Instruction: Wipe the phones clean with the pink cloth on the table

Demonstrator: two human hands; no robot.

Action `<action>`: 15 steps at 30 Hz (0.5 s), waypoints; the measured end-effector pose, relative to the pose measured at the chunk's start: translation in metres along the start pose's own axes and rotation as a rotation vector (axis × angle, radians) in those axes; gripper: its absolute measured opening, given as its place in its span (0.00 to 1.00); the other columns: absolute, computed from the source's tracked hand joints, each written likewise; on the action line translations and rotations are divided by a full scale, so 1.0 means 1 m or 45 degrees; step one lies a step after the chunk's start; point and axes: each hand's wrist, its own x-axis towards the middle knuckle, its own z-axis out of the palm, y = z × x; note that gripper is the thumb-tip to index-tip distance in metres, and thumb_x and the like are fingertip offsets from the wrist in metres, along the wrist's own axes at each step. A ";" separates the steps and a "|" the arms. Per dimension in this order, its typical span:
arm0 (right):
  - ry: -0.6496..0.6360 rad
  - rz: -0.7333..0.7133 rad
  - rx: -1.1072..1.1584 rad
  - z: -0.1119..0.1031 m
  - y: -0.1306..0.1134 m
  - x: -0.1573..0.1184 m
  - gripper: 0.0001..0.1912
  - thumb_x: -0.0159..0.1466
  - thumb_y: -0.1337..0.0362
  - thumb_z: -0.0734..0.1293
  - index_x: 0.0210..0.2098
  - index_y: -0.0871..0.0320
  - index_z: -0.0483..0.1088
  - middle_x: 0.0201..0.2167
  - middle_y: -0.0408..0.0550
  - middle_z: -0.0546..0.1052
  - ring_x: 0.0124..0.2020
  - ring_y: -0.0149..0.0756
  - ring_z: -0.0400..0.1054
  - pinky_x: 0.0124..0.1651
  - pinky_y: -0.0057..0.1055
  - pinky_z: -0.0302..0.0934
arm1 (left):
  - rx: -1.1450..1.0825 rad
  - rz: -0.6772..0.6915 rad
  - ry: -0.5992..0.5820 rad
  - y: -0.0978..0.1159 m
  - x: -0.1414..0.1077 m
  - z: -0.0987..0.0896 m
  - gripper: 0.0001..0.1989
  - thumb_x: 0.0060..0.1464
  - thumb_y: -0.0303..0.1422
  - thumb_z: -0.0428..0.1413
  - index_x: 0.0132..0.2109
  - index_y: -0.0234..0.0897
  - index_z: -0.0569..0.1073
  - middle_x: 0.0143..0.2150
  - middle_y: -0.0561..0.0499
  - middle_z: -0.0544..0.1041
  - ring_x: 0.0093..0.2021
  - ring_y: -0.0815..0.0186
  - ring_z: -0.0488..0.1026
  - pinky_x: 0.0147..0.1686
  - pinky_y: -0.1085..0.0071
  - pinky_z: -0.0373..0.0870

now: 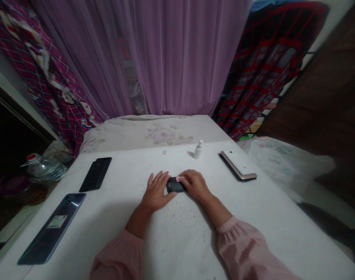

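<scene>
A small dark phone [176, 187] lies on the white table in front of me. My left hand [156, 193] steadies its left end, thumb along the near edge and the other fingers stretched out by the far side. Pinched in the fingers of my right hand [196, 185] is a small pink-and-white cloth [179, 178], pressed against the phone's upper right part. The right fingers hide that end of the phone. Beyond the right hand stands a white spray bottle [198, 150], upright.
At left lie black phones [96, 174] and a larger blue-grey phone [52, 227] with a label. A stack of phones [239, 165] sits at right, white one on top. A small pale square [164, 153] lies farther back. Purple curtains [180, 58] hang behind the table [177, 249].
</scene>
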 end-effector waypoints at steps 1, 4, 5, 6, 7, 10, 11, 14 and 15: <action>0.006 0.015 -0.007 0.001 0.000 0.000 0.07 0.64 0.60 0.66 0.33 0.54 0.75 0.32 0.47 0.79 0.36 0.38 0.69 0.42 0.34 0.60 | -0.002 -0.004 -0.005 0.000 0.000 0.000 0.29 0.57 0.45 0.56 0.62 0.39 0.64 0.68 0.43 0.62 0.69 0.52 0.52 0.67 0.45 0.39; -0.007 0.006 0.031 0.000 0.002 0.001 0.06 0.63 0.61 0.67 0.33 0.54 0.76 0.31 0.47 0.79 0.35 0.38 0.69 0.42 0.34 0.60 | -0.006 -0.008 -0.013 0.001 0.000 -0.001 0.29 0.57 0.45 0.56 0.61 0.39 0.64 0.68 0.43 0.62 0.69 0.51 0.52 0.67 0.45 0.39; -0.030 -0.022 0.070 -0.002 0.004 0.001 0.06 0.63 0.61 0.67 0.33 0.54 0.76 0.31 0.46 0.78 0.35 0.37 0.69 0.42 0.33 0.60 | -0.007 -0.006 -0.014 0.001 0.000 -0.002 0.29 0.56 0.45 0.56 0.61 0.39 0.64 0.67 0.43 0.62 0.69 0.51 0.52 0.67 0.45 0.39; -0.065 -0.061 0.121 -0.005 0.006 0.001 0.05 0.62 0.62 0.68 0.33 0.54 0.76 0.31 0.46 0.78 0.35 0.37 0.70 0.42 0.33 0.61 | -0.006 -0.005 -0.014 0.002 0.000 -0.002 0.28 0.56 0.45 0.56 0.61 0.39 0.64 0.67 0.43 0.62 0.69 0.51 0.52 0.67 0.45 0.39; -0.107 -0.106 0.179 -0.008 0.008 0.002 0.04 0.62 0.62 0.68 0.32 0.54 0.76 0.32 0.46 0.78 0.36 0.36 0.70 0.43 0.33 0.61 | -0.004 -0.006 -0.016 0.002 0.000 -0.003 0.28 0.56 0.45 0.56 0.61 0.39 0.65 0.68 0.43 0.62 0.69 0.51 0.52 0.67 0.45 0.39; -0.250 -0.194 0.333 -0.017 0.015 0.001 0.04 0.59 0.60 0.72 0.30 0.54 0.77 0.39 0.47 0.78 0.42 0.36 0.71 0.48 0.34 0.62 | 0.000 -0.015 -0.036 0.003 0.001 -0.004 0.29 0.56 0.45 0.57 0.61 0.38 0.64 0.68 0.42 0.61 0.69 0.51 0.52 0.67 0.45 0.40; -0.291 -0.198 0.367 -0.019 0.017 0.001 0.05 0.58 0.60 0.73 0.30 0.53 0.78 0.42 0.47 0.77 0.44 0.37 0.71 0.49 0.35 0.62 | -0.002 -0.017 -0.040 0.003 0.001 -0.004 0.29 0.56 0.45 0.57 0.61 0.38 0.64 0.68 0.42 0.61 0.69 0.51 0.52 0.67 0.45 0.40; -0.366 -0.181 0.423 -0.024 0.021 0.000 0.05 0.56 0.58 0.74 0.29 0.52 0.79 0.45 0.48 0.76 0.47 0.38 0.70 0.50 0.36 0.63 | -0.009 -0.009 -0.021 0.002 0.001 -0.003 0.29 0.56 0.45 0.56 0.61 0.38 0.64 0.68 0.42 0.61 0.69 0.51 0.52 0.67 0.44 0.39; -0.373 -0.179 0.430 -0.024 0.022 -0.001 0.05 0.56 0.58 0.75 0.29 0.52 0.79 0.45 0.48 0.75 0.47 0.38 0.70 0.50 0.36 0.63 | -0.010 -0.004 -0.011 0.001 0.001 -0.003 0.29 0.56 0.46 0.56 0.61 0.39 0.64 0.68 0.42 0.62 0.69 0.51 0.52 0.67 0.44 0.39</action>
